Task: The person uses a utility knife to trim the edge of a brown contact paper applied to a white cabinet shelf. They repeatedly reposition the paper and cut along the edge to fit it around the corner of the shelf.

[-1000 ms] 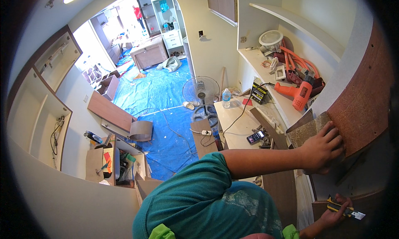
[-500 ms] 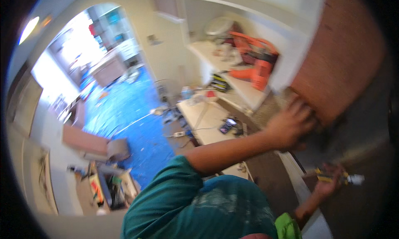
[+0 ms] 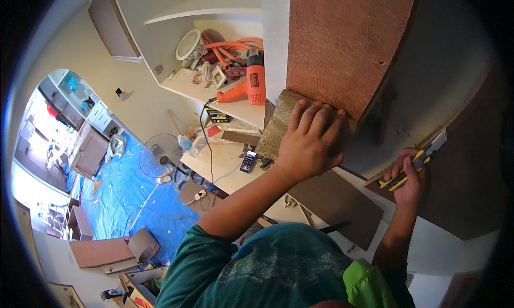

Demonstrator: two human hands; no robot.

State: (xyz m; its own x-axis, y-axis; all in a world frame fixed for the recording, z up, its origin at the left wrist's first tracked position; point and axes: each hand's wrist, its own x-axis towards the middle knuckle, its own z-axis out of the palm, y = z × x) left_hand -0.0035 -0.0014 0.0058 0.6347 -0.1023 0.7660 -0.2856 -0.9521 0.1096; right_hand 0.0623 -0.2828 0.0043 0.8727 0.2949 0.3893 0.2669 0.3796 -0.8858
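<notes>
My left hand point(image 3: 309, 142) lies flat with fingers spread on a grey-brown laminate sheet point(image 3: 278, 123), pressing it against the lower edge of a reddish-brown wooden panel point(image 3: 345, 43). My right hand point(image 3: 407, 177) grips a yellow-and-black utility knife point(image 3: 415, 161), its blade pointing up and to the right along the edge of a dark brown panel point(image 3: 460, 163). Both arms reach up from my green shirt at the lower edge.
A white shelf point(image 3: 235, 102) holds an orange power drill point(image 3: 251, 83), orange cable and small boxes. Below it, a worktop point(image 3: 219, 166) carries a phone, a bottle and cords. A fan point(image 3: 158, 155) stands on blue floor sheeting point(image 3: 120, 198). Boards lie at lower left.
The view has tilted and moved closer to the panels. My left hand stays pressed on the sheet; my right hand has risen with the knife to the dark panel's edge.
</notes>
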